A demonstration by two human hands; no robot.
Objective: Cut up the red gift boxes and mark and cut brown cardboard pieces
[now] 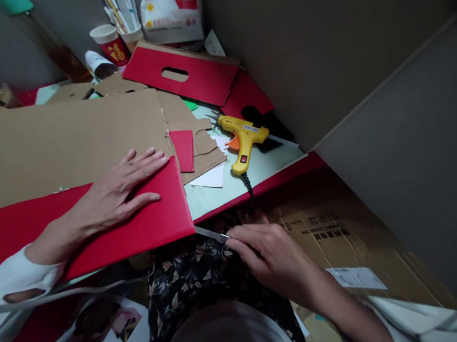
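Note:
My left hand lies flat with its fingers spread on a red-faced sheet of cardboard, which reaches over the table's front edge. In my right hand is a utility knife, its handle mostly hidden by my fingers. The thin blade points left and meets the red sheet at its near right corner; whether it is cutting in I cannot tell. Beneath and behind the red sheet lies a large brown cardboard panel. A small red cardboard piece rests on brown scraps right of my left fingertips.
A yellow hot glue gun lies on the table's right side, its cord hanging over the edge. Behind it is a red panel with a slot. Paper cups, a tissue pack and a bottle stand at the back. A large carton lies below right.

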